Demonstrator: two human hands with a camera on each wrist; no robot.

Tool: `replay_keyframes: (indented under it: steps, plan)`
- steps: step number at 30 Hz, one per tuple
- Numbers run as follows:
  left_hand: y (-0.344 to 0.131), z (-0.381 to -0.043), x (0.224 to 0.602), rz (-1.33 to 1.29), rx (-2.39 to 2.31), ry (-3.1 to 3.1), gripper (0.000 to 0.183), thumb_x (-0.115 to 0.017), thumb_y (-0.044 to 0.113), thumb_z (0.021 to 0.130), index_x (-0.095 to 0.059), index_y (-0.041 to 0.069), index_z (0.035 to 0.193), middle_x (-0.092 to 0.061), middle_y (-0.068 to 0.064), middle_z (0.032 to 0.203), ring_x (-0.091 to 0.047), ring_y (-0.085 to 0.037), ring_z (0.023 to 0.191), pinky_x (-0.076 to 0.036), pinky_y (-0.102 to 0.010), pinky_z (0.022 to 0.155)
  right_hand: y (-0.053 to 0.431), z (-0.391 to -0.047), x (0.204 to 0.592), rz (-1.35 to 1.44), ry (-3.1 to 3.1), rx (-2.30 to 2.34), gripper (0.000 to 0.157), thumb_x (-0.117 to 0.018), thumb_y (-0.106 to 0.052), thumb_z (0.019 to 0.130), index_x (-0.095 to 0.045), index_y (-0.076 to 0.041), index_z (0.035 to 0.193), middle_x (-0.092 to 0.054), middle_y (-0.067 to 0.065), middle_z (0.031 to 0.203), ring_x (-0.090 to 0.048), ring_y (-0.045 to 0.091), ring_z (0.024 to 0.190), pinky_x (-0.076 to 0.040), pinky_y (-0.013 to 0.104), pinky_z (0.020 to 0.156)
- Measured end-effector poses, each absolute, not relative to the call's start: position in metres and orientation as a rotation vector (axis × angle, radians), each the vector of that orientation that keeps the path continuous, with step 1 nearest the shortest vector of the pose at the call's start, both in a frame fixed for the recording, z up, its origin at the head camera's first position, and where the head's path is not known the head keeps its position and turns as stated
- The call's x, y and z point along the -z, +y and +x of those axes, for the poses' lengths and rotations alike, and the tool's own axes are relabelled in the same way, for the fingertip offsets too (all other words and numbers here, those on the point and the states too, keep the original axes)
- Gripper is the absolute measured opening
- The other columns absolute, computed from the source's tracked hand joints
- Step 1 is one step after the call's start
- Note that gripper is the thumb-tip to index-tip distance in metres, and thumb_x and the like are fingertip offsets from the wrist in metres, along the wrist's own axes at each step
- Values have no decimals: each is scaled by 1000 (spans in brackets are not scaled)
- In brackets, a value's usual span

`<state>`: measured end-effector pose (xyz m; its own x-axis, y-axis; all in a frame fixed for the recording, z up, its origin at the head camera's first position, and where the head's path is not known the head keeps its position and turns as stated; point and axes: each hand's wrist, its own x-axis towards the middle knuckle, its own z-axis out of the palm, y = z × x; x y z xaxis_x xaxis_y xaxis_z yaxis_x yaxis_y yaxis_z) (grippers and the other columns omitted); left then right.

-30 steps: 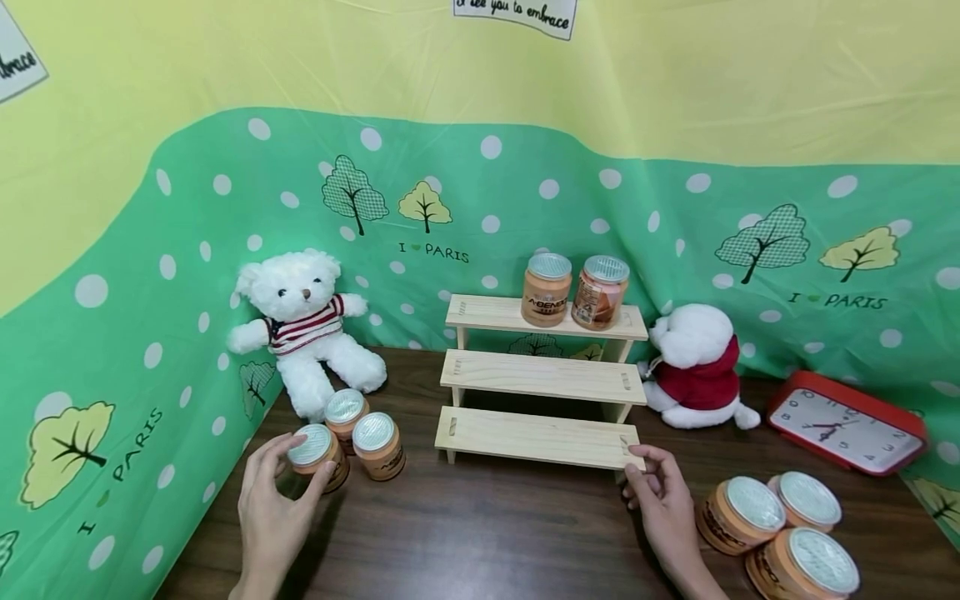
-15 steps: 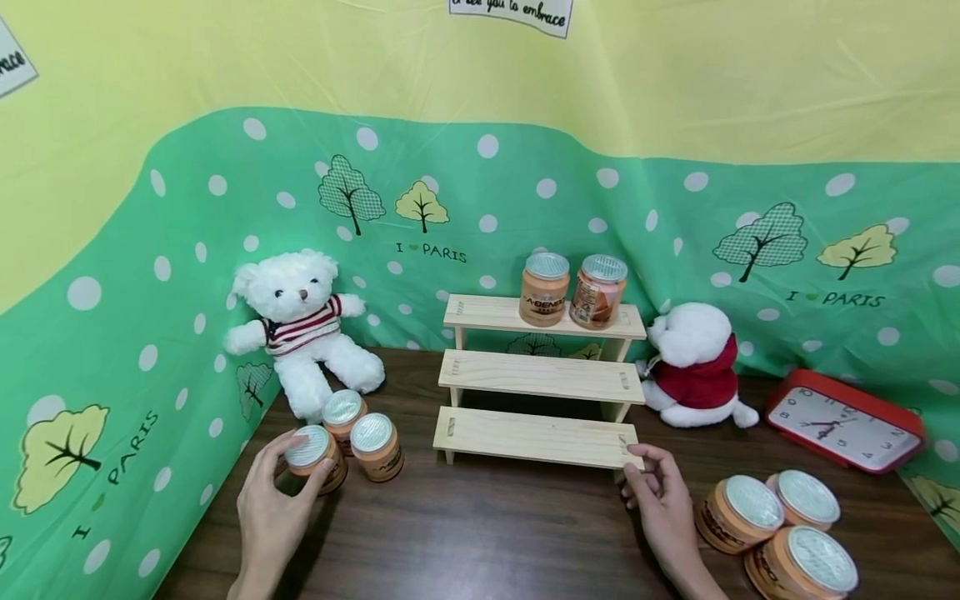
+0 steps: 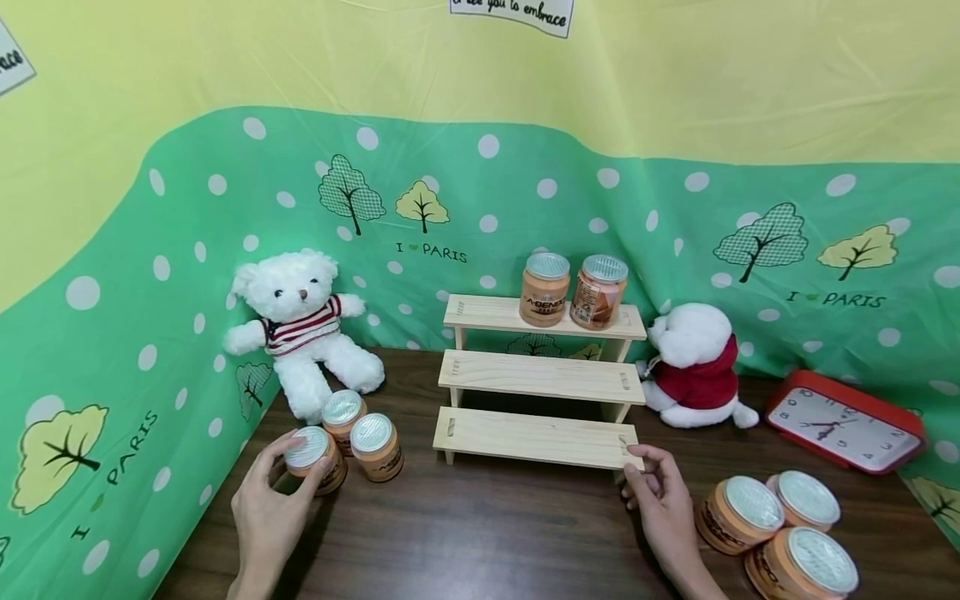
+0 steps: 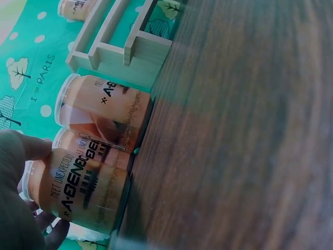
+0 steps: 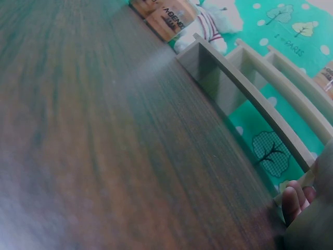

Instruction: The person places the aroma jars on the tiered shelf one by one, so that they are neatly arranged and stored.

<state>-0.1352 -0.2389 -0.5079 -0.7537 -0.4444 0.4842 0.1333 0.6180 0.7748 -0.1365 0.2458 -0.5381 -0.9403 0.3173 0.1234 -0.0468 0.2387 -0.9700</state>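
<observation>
1. Orange and capped with a pale ribbed lid, a jar (image 3: 310, 452) is standing at the left of the dark wooden table (image 3: 480, 533); a person's left hand (image 3: 272, 508) is holding it near the top, thumb and fingers curving around it.
2. Two companion jars (image 3: 378, 450) are standing just behind and beside it, dark lettering running across their labels.
3. Well apart from them, the right hand (image 3: 663, 504) is gripping the right end of the lowest step of a pale wooden stand (image 3: 540, 377), its fingertips closing narrowly on the board.
4. Above, as I am seeing it, a pair of jars (image 3: 546, 293) is sitting side by side toward the right of the top step.
5. Three further jars (image 3: 738, 512) are clustering near the right forearm.
6. One white teddy bear (image 3: 303, 333) is sitting behind the left-hand group; a red-clad plush toy (image 3: 693, 367) and a red clock (image 3: 847, 423) are occupying the right, printed cloth (image 3: 487, 187) hanging behind.
</observation>
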Motion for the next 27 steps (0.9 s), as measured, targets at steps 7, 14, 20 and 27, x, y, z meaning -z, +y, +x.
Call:
replay_keyframes:
  steps: [7,14,20,27]
  plan:
    - [-240,-133,508,266,1109,-2126,43,-101,3,78,-81,3,116,-79,-8,132,-59,19,113,-48,-1,91,245,-137,537,-252,-2218,-1760,28,-62,-3,113,-57,2,140,-58,1,96,-63,13,73,-55,25,61]
    - [-238,-129,500,244,1086,-2072,43,-102,4,77,-83,4,116,-80,-7,131,-62,18,109,-47,-1,89,247,-137,538,-263,-2227,-1750,29,-62,-3,113,-57,1,141,-58,1,97,-63,13,73,-55,24,61]
    - [-234,-125,489,185,1082,-2021,41,-100,2,77,-83,4,115,-80,-9,129,-63,16,107,-46,-4,93,246,-137,538,-259,-2233,-1741,28,-62,-3,113,-57,1,141,-58,2,97,-63,13,73,-56,25,61]
    - [-232,-125,477,140,1081,-1998,41,-99,0,78,-82,3,115,-80,-8,131,-64,10,122,-46,-6,97,246,-137,539,-257,-2230,-1740,29,-62,-3,113,-57,1,141,-58,2,97,-63,13,73,-55,25,60]
